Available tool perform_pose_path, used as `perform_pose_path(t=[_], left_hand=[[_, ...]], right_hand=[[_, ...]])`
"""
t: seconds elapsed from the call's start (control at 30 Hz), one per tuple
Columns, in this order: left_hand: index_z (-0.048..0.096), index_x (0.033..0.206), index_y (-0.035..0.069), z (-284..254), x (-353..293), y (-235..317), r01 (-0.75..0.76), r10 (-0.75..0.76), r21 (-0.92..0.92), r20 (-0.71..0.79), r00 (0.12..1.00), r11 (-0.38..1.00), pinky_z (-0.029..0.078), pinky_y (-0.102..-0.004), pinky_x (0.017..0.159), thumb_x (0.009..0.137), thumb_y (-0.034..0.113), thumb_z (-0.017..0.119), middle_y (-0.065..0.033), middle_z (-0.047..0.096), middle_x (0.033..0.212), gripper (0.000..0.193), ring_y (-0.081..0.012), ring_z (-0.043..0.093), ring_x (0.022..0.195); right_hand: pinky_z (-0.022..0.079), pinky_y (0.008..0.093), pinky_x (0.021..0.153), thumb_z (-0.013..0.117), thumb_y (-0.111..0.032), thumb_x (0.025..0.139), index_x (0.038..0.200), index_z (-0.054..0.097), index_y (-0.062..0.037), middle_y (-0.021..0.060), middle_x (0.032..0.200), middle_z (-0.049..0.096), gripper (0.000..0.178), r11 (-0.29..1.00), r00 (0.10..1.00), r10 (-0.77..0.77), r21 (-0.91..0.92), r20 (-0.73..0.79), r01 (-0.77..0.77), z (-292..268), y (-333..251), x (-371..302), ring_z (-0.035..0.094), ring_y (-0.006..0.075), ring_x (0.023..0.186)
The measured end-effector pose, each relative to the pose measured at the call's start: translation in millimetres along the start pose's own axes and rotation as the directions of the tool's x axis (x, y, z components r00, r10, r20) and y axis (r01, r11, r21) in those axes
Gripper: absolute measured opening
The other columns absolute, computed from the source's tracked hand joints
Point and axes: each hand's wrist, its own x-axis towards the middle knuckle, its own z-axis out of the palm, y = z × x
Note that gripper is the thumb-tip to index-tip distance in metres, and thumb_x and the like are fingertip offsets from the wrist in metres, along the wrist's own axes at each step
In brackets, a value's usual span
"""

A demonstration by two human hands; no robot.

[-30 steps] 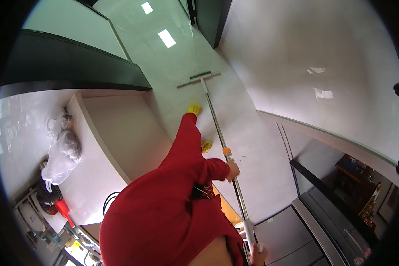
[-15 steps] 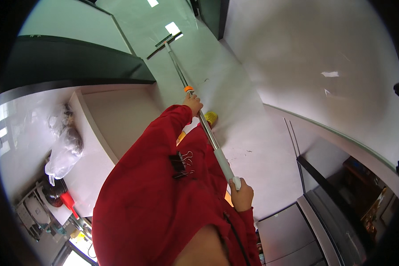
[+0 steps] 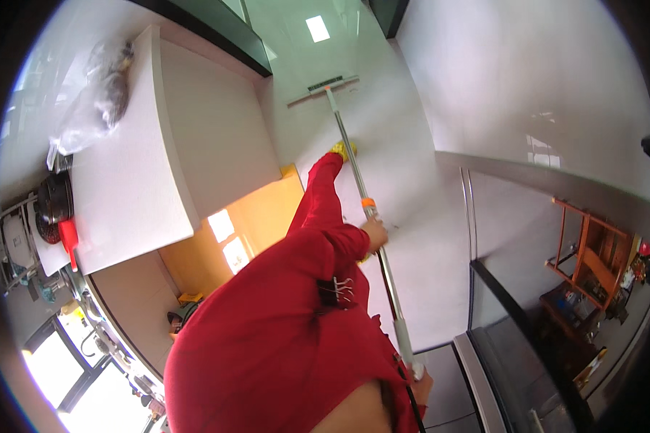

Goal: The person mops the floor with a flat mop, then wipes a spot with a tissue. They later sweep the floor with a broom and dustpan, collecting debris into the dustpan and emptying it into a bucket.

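A long-handled floor squeegee (image 3: pixel 349 144) slants down through the middle of the view, a silver pole with an orange collar and a grey grip. Its thin wide head lies flat against the pale floor ahead of me. Just below the orange collar, my left hand (image 3: pixel 375 235) is wrapped around the pole. Lower down, my right hand (image 3: pixel 422 387) closes around the pole's grip end, partly covered by my red sleeve. One foot in a yellow shoe (image 3: pixel 344 150) stands beside the pole.
A white counter (image 3: pixel 123 173) at the left carries a clear plastic bag (image 3: pixel 97 108) and a red-handled pan (image 3: pixel 68 234). A white wall or panel (image 3: pixel 520 79) runs along the right. A wooden chair (image 3: pixel 592 249) and a grey appliance (image 3: pixel 505 368) stand at the lower right.
The squeegee head has come back toward me over the floor. Both hands, still gripping the pole, have moved down and to the right in view, and my view has shifted.
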Motion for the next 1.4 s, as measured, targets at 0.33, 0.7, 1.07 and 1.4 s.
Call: perform_pose_path(t=[0.33,0.7,1.07,1.4], left_hand=[[0.066,0.066,0.017,26,-34,154,-0.115,0.129,-0.232,0.05,0.99,0.966,0.041,-0.0385,0.07,0.048,0.038,0.076,-0.004,0.061,0.062,0.029,-0.0239,0.06,0.067],[0.062,0.064,0.013,-40,19,-31,0.012,-0.079,-0.294,-0.216,0.973,0.956,0.043,-0.0422,0.066,0.056,0.041,0.072,-0.0086,0.058,0.063,0.031,-0.0289,0.058,0.067],[0.063,0.065,0.015,-104,9,69,-0.382,0.331,-0.409,-0.193,0.924,0.829,0.041,-0.038,0.065,0.053,0.04,0.075,-0.0048,0.058,0.061,0.03,-0.0253,0.058,0.065],[0.06,0.065,0.016,-101,12,-289,0.189,-0.089,0.142,-0.518,0.851,0.972,0.043,-0.0409,0.062,0.057,0.025,0.067,-0.0038,0.056,0.069,0.014,-0.025,0.055,0.078]], right_hand=[[0.042,0.0389,0.049,0.064,-0.033,0.077,0.072,0.055,0.0016,0.0172,0.057,0.054,0.036,0.958,0.957,0.27,0.126,-0.105,-0.257,-25,146,-85,0.055,0.0293,0.051],[0.043,0.0426,0.054,0.066,-0.018,0.072,0.079,0.058,-0.0042,0.0165,0.068,0.057,0.018,0.875,0.908,-0.405,-0.332,-0.103,0.353,-109,-63,59,0.056,0.0356,0.063],[0.044,0.042,0.059,0.064,-0.04,0.074,0.081,0.063,-0.0013,0.0162,0.072,0.06,0.039,0.923,0.941,0.073,-0.334,-0.331,-0.189,-150,-44,-70,0.058,0.0324,0.065],[0.042,0.0394,0.052,0.059,-0.022,0.081,0.085,0.057,-0.0027,0.0187,0.065,0.055,0.02,0.937,0.938,-0.327,0.085,-0.117,0.338,9,-260,124,0.055,0.0375,0.06]])
